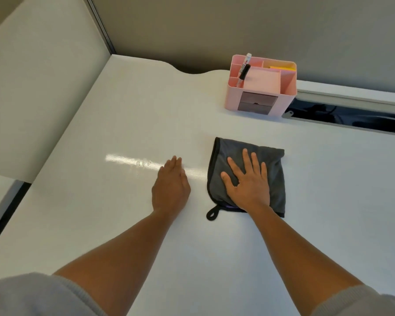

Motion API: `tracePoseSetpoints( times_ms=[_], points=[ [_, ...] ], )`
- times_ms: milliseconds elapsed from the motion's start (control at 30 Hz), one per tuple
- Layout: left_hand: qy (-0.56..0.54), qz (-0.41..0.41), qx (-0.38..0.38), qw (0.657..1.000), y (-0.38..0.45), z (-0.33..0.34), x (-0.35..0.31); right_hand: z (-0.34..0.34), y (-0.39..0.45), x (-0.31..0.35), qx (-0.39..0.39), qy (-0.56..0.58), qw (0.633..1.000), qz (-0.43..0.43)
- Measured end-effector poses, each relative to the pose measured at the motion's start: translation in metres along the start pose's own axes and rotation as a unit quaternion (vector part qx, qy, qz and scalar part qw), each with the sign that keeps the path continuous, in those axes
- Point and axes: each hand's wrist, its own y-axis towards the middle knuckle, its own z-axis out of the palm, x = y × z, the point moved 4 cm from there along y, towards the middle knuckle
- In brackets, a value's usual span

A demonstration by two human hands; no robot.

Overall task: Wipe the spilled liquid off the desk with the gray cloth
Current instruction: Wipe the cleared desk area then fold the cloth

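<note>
A gray cloth [271,160] with black trim and a hanging loop lies folded flat on the white desk [114,215]. My right hand [246,181] presses on it with fingers spread and straight. My left hand [171,185] rests flat on the bare desk just left of the cloth, fingers straight and together. A few small clear drops of spilled liquid [144,164] glint on the desk beyond my left fingertips, in a strip of reflected light.
A pink desk organizer [260,96] holding a marker [244,69] stands at the back right. A dark cable slot [351,117] runs along the desk's rear edge right of it. White partition panels [39,87] border the desk at left and behind.
</note>
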Motion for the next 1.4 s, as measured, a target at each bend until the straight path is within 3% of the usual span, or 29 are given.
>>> tracePoseSetpoints(
  times_ms=[133, 233, 367, 600, 667, 767, 933, 1000, 1100, 1267, 1400],
  points=[
    [-0.096, -0.068, 0.047, 0.992, -0.009, 0.018, -0.059, -0.028, 0.004, -0.020, 0.070, 0.122, 0.990, 0.021],
    [-0.129, -0.111, 0.069, 0.983, -0.010, 0.025, -0.087, -0.055, -0.005, -0.036, -0.012, 0.224, 0.965, 0.138],
    [-0.104, -0.133, 0.097, 0.981, -0.007, 0.023, -0.103, -0.065, -0.029, -0.054, -0.016, 0.197, 0.950, 0.241],
    [-0.131, -0.193, 0.101, 0.967, -0.003, 0.031, -0.102, -0.055, -0.042, -0.057, -0.020, 0.199, 0.944, 0.264],
    [-0.148, -0.203, 0.098, 0.963, -0.003, 0.034, -0.096, -0.054, -0.040, -0.051, -0.042, 0.146, 0.959, 0.241],
    [-0.112, -0.165, 0.056, 0.978, -0.008, 0.030, -0.085, -0.050, -0.029, -0.029, -0.075, 0.050, 0.988, 0.127],
    [-0.023, 0.045, -0.020, 0.999, -0.033, 0.018, -0.054, -0.020, -0.001, 0.001, -0.009, 0.019, 1.000, 0.023],
    [0.003, 0.125, -0.015, 0.992, -0.050, 0.021, -0.038, -0.006, 0.005, 0.006, 0.017, -0.021, 1.000, 0.014],
    [0.034, 0.196, 0.021, 0.980, -0.075, 0.030, -0.015, 0.003, 0.013, 0.013, -0.004, -0.063, 0.998, 0.016],
    [0.060, 0.212, 0.066, 0.973, -0.087, 0.039, -0.006, 0.007, 0.049, 0.048, 0.003, -0.084, 0.996, -0.041],
    [0.074, 0.196, 0.083, 0.974, -0.085, 0.038, -0.007, 0.019, 0.075, 0.103, 0.025, -0.084, 0.983, -0.160]
  ],
)
